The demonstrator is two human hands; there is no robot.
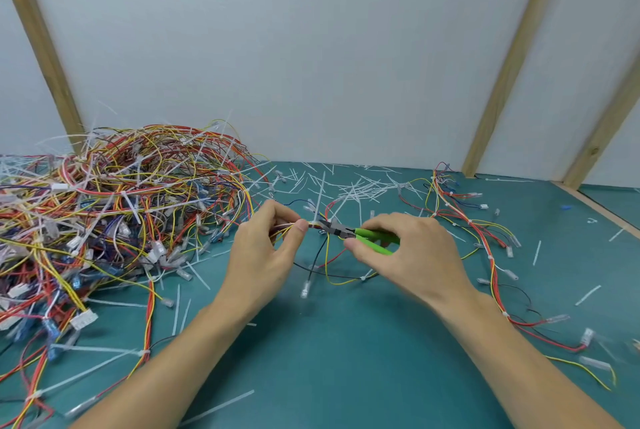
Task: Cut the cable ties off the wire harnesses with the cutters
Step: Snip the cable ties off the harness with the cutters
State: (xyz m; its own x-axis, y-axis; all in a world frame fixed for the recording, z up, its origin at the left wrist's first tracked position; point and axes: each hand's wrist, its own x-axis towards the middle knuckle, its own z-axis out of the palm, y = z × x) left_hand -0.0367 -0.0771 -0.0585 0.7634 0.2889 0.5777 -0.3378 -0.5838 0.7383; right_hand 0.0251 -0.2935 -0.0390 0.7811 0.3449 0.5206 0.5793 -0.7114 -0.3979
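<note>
My left hand [268,248] pinches a small wire harness [329,265] of yellow, red and black wires, lifted just above the mat. My right hand [405,252] grips the green-handled cutters [360,234]. Their dark jaws point left and sit at a white cable tie [317,222] on the bundle, right beside my left thumb and fingertip. The loose wire ends and a clear connector [304,290] hang below the two hands.
A big tangled heap of harnesses [114,220] with white ties fills the left side of the teal mat [329,359]. Cut tie pieces [360,186] litter the back. More harnesses [485,248] lie spread out at the right. White wall panels with wooden battens stand behind.
</note>
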